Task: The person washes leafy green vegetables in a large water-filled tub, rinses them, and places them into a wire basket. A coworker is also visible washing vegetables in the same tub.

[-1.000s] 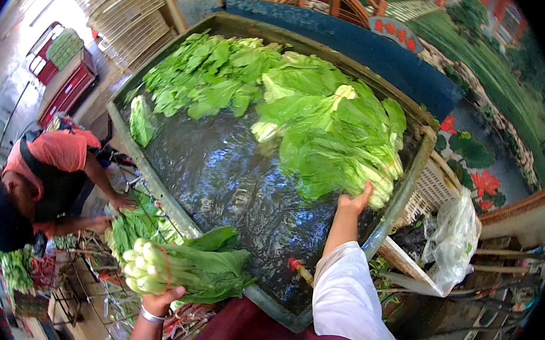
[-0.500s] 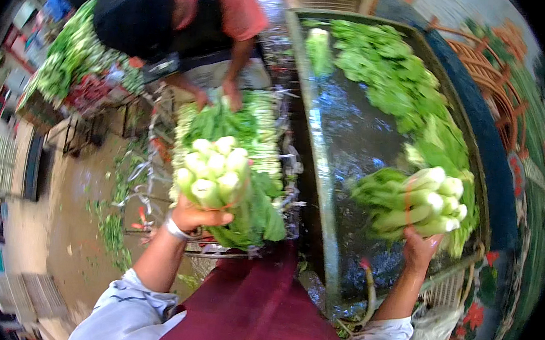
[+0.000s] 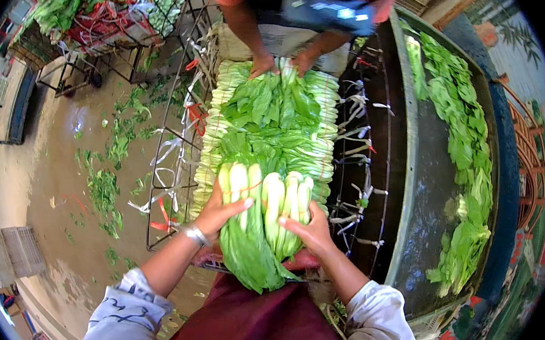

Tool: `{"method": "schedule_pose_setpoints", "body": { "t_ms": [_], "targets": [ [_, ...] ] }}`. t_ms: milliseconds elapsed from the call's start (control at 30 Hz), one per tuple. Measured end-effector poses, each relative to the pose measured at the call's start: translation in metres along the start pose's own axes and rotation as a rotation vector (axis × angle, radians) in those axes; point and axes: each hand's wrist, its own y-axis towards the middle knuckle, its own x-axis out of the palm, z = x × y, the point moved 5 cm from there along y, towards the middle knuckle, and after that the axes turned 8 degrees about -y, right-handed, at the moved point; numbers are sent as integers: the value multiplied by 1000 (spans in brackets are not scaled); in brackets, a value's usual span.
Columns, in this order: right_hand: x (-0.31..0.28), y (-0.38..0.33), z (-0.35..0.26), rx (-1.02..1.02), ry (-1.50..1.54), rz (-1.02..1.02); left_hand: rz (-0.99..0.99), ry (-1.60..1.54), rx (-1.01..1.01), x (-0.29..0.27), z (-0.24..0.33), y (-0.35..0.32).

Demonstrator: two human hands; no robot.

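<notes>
Two bundles of bok choy point(image 3: 263, 202): my left hand point(image 3: 219, 212) cups one, my right hand point(image 3: 306, 229) grips the other, fingers half-curled; another person's two hands point(image 3: 286, 63) press the stacked greens point(image 3: 278, 115).

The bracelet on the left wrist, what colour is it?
Silver, shiny metal; the bracelet shows in the head view.

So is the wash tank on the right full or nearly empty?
Holding water: the tank shows a dark, glinting surface with loose leafy greens floating along its far side.
</notes>
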Motion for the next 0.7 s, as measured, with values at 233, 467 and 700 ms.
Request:
{"method": "schedule_pose_setpoints", "body": {
  "t_ms": [233,467,700],
  "targets": [
    [15,181,100,57,-376,220,102,547,108,-103,-93,208],
    [33,198,149,27,-349,605,281,970,79,-97,-113,223],
    [40,225,167,-95,-446,658,434,1148,96,-78,-125,227]
  ]
}}
